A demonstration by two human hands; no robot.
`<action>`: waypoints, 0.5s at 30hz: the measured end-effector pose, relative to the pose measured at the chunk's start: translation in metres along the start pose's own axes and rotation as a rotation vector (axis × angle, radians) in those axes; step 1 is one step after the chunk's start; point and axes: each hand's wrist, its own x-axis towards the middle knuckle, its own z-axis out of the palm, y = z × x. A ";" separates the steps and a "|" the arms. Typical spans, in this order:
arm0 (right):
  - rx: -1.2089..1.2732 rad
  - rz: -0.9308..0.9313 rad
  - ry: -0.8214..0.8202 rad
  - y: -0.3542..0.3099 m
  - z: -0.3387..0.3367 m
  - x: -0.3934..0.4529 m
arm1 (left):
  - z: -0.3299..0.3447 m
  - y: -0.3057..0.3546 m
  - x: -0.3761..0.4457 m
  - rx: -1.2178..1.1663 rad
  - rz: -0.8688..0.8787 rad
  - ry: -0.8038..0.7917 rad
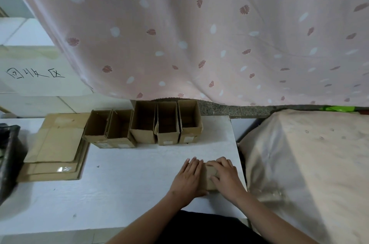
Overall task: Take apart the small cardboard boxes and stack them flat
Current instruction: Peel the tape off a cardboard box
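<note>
Left hand [187,178]: pressing cardboard box [209,180] onto tabletop [129,173], fingers straight.
Right hand [225,177]: gripping the box, fingers curling over it.

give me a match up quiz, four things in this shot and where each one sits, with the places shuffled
Things
1. open boxes
2. flat stack
3. small box
4. curtain

Places
a. under the left hand and right hand, front right of the table
b. hanging behind the table
c. at the table's left end
d. in a row along the table's back edge

Pairs: 1-d, 2-c, 3-a, 4-b
</note>
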 end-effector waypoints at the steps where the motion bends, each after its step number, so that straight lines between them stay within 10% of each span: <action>1: 0.022 -0.013 0.015 0.000 0.000 0.000 | 0.002 0.000 0.000 0.000 0.001 0.011; 15: 0.170 -0.087 0.142 0.007 0.006 -0.009 | 0.006 -0.002 0.003 -0.031 -0.027 0.047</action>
